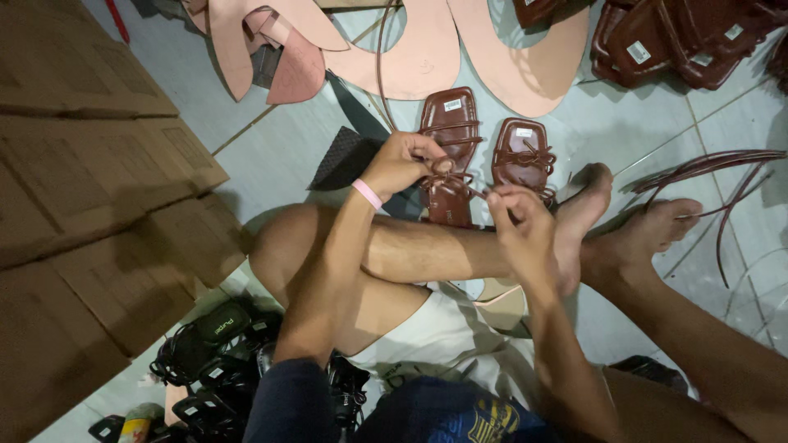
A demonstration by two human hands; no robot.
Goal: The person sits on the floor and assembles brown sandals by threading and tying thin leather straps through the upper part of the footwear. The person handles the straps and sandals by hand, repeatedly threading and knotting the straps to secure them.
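Nearest to me: dark blue sleeve and lap at bottom edge, then crossed bare legs over the pale tiled floor (287, 156).

Packages/labels: stack of flat brown cardboard boxes (90, 205) fills the left side, plain faces. Pile of black strappy sandals (205, 361) bottom left, several with small white rectangular stickers. Heap of dark brown sandals (681, 37) top right, also with small white rectangular stickers. Pink sole-shaped cutouts (427, 49) lie along the top edge. Loose brown thin straps (714, 176) lie on the floor at right, just past the feet.

Work item: pair of dark reddish-brown flat square-toed sandals, side by side on the floor just beyond the shins. Each has a white rectangular sticker near the top of its insole. Left brown sandal (450, 135) has thin straps across it; right brown sandal (523, 156) has its straps knotted over the middle.

Left hand (402, 162), pink wristband on the wrist, fingers pinched closed on the thin strap at the left sandal's lower half. Right hand (519, 217) closed on the same strap's (468, 185) other end, just beside the right sandal's heel. Strap looks taut between the two hands.
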